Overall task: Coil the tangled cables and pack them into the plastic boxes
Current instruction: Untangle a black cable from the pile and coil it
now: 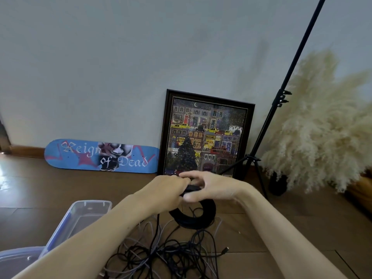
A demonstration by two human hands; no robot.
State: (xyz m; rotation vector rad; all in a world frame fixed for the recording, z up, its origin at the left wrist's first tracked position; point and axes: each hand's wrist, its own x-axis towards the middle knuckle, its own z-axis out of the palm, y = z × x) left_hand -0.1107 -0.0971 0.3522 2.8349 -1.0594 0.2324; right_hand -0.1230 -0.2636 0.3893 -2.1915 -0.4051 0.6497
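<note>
Wooden floor [281, 234] holds a tangled heap of thin black and grey cables [171, 254]. Left hand [167, 190] and right hand [209, 188] pinch the thick black cable coil [201, 218] at its top; it looks floppy, likely springing loose unless gripped across all loops. Clear plastic box [80, 216] waits left.

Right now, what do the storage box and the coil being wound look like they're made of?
Storage box: clear, glossy plastic with a bluish rim; the floor shows through it. Black cable coil: matte, probably rubber or PVC jacketing, bending in smooth loops; motion blur leaves that open.
</note>
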